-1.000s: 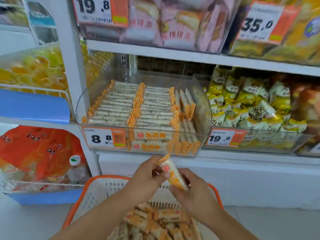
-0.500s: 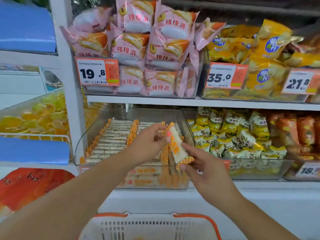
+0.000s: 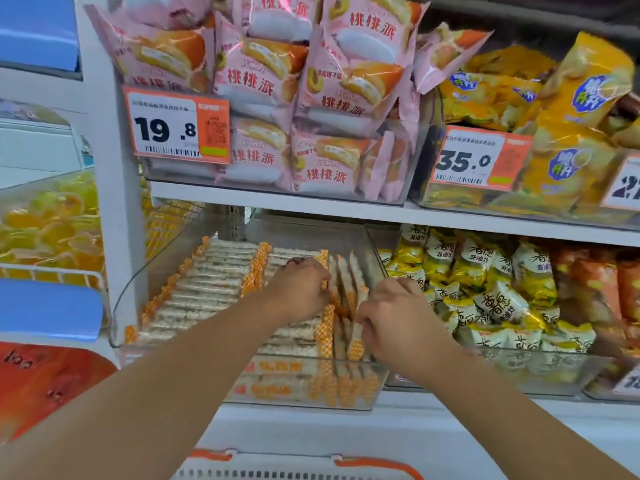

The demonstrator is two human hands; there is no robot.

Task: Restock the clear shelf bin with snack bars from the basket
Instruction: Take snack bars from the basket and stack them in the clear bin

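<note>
Both hands are inside the clear shelf bin (image 3: 162, 271), which sits on the lower shelf (image 3: 450, 407) under the pink cake packets (image 3: 311, 98). The left hand (image 3: 298, 289) lies with curled fingers over the flat rows of snack bars (image 3: 207, 289) in the bin; whether it grips one cannot be told. The right hand (image 3: 391, 317) pinches the orange-checked end of an upright snack bar (image 3: 356, 337) standing on edge with several others along the bin's right side. Right of the bin lie yellow snack bags (image 3: 485, 289) in a neighbouring bin. Below the bin, at the bottom edge of the view, shows the white, orange-rimmed basket (image 3: 294, 469). Above the bin hangs a price tag (image 3: 176, 126) reading 19.8.
</note>
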